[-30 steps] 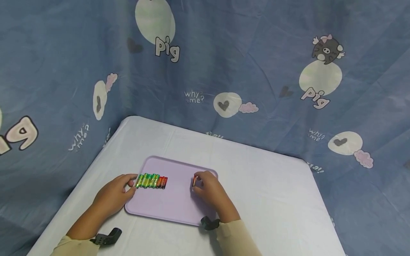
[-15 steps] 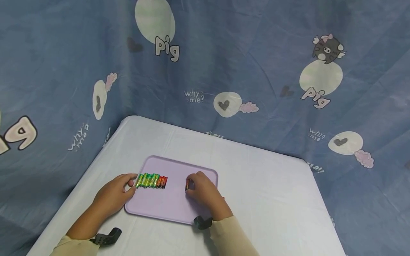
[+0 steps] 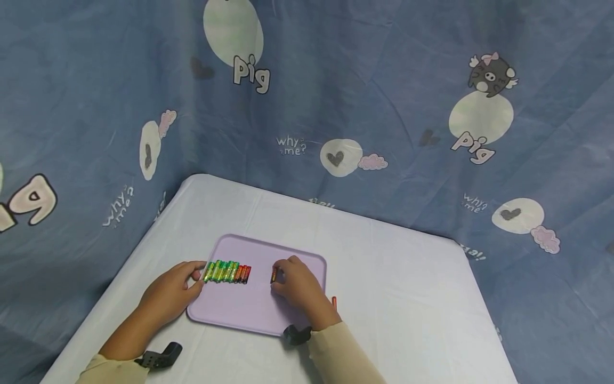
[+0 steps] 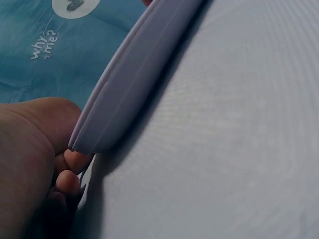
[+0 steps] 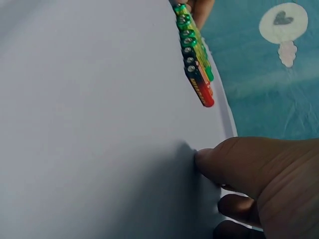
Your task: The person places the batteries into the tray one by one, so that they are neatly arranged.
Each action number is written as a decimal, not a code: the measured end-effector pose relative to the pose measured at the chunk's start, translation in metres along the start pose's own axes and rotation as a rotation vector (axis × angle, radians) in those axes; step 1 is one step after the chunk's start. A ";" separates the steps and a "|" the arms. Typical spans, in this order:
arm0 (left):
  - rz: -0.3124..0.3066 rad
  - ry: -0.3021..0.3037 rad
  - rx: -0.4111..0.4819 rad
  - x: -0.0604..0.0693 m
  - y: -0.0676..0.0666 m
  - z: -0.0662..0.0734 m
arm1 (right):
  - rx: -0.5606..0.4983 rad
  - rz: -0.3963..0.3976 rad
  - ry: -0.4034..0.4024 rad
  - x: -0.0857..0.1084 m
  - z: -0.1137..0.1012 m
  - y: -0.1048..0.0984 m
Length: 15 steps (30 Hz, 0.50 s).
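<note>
On a light purple tray (image 3: 240, 314), several batteries lie side by side in a row at the left: green-and-yellow ones (image 3: 220, 271) first, then red-and-black ones (image 3: 243, 274). My left hand (image 3: 168, 290) grips the tray's left edge, thumb and fingers at the rim, as the left wrist view also shows. Over the tray, right of the row, my right hand (image 3: 297, 282) pinches a dark battery (image 3: 274, 274) upright between thumb and fingers. In the right wrist view the thumb and fingers hide that battery, and the row (image 5: 194, 55) stands farther off with a gap between.
Beyond the tray's right side, a red battery (image 3: 334, 303) lies partly hidden behind my right wrist. A white cloth covers the table (image 3: 403, 298). A blue printed curtain (image 3: 384, 96) hangs behind it. Each wrist wears a black camera mount (image 3: 163, 356).
My right hand has moved left across the tray with the battery, closer to the row. The red battery beside the tray has come into view. The left hand has stayed in place.
</note>
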State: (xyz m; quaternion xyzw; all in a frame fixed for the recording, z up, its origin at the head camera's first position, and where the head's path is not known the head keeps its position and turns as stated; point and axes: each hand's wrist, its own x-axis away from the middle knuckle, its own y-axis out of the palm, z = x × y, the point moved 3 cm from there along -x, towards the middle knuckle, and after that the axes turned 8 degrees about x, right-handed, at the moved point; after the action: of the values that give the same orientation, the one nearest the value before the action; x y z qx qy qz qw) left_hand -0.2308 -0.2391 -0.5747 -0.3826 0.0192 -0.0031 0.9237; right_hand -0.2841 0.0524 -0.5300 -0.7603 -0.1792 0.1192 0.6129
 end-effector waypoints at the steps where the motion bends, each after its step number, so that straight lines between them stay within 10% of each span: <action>1: 0.000 0.000 -0.001 0.000 0.000 0.000 | 0.000 -0.002 0.001 -0.001 -0.001 0.000; 15: -0.001 -0.007 0.002 0.000 0.000 0.001 | 0.013 -0.028 -0.012 -0.009 -0.011 0.007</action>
State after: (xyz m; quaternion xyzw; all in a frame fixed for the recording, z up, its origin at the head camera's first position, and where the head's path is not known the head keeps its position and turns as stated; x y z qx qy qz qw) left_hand -0.2304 -0.2384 -0.5737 -0.3819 0.0157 -0.0024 0.9241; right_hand -0.2866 0.0375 -0.5350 -0.7531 -0.1931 0.1162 0.6182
